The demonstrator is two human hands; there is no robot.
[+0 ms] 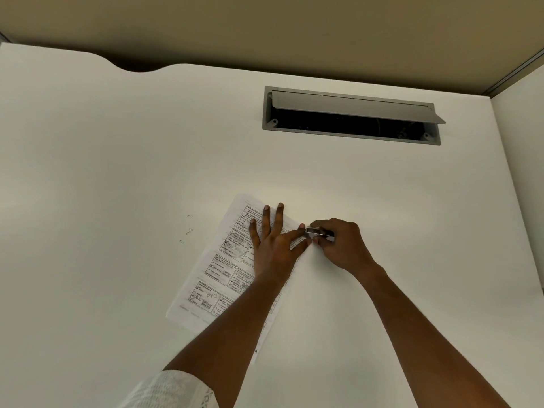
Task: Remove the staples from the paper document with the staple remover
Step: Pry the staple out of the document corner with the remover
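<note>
The paper document (217,275) is lying flat on the white tabletop (117,172), its long axis running from near-left to far-right. The left hand (269,245) is pressing down on the far half of the sheet. Its palm is flat and its fingers are straight and spread, w/ the index finger and thumb reaching toward the sheet's right edge.

The right hand (341,245) is sitting just off that edge, over bare tabletop, w/ its fingers curled round the staple remover (316,232) in a firm grip. The tool's working end is pointing left and meeting the paper's right edge, just beside the left index fingertip. Its own axis is lying roughly across the sheet's long axis.

So the work spot is lying immediately left of the right hand, between the two hands, and the right hand is the nearer one w/ the tool. The staple itself is too small to make out, and I can't tell whether the tool is biting it yet.

Judging from this, the next move prob. turns on the tool drawing back to the right, away from the edge, while the left hand is pinning the sheet.

A few loose staples (188,229) are lying on the tabletop left of the paper, apart from it, so some seem to be out already.
</note>
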